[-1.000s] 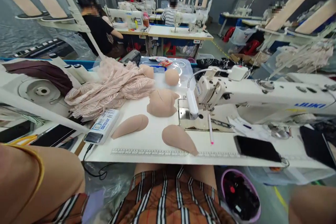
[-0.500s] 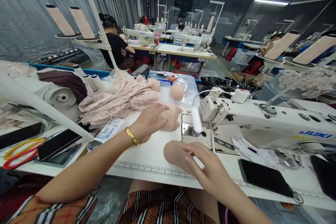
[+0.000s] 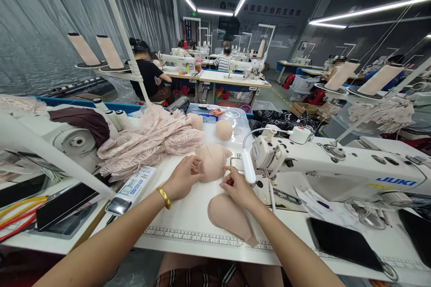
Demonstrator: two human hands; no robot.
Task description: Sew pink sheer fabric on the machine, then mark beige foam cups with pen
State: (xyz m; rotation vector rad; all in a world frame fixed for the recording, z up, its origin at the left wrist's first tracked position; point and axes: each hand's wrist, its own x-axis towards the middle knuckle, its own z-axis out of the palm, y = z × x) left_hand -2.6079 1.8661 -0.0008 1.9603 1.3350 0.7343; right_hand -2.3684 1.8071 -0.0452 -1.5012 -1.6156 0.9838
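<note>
A beige molded cup [image 3: 212, 161] lies on the white sewing table, with a thin dark curved line across it. My left hand [image 3: 184, 177], a gold bangle at its wrist, is at the cup's left edge with its fingers curled together. At the cup's lower right edge, my right hand [image 3: 237, 186] has its thumb and fingertips pinched together. Anything between either hand's fingertips is too small to make out. Below the hands, a flat tan cup piece [image 3: 229, 217] rests by the printed ruler. Two more rounded cups, one of them here [image 3: 224, 130], sit farther back.
On the right stands a JUKI sewing machine [image 3: 336, 161], with a black phone [image 3: 343, 242] in front. Pale lace fabric [image 3: 151, 136] is heaped at the left, near a boxed item [image 3: 136, 184] and a thread stand. Other people sit at machines beyond.
My right hand has left the flat tan piece and moved up to the cup. My left hand has come off the cup's top to its left edge, fingers now curled. The view has tilted up.
</note>
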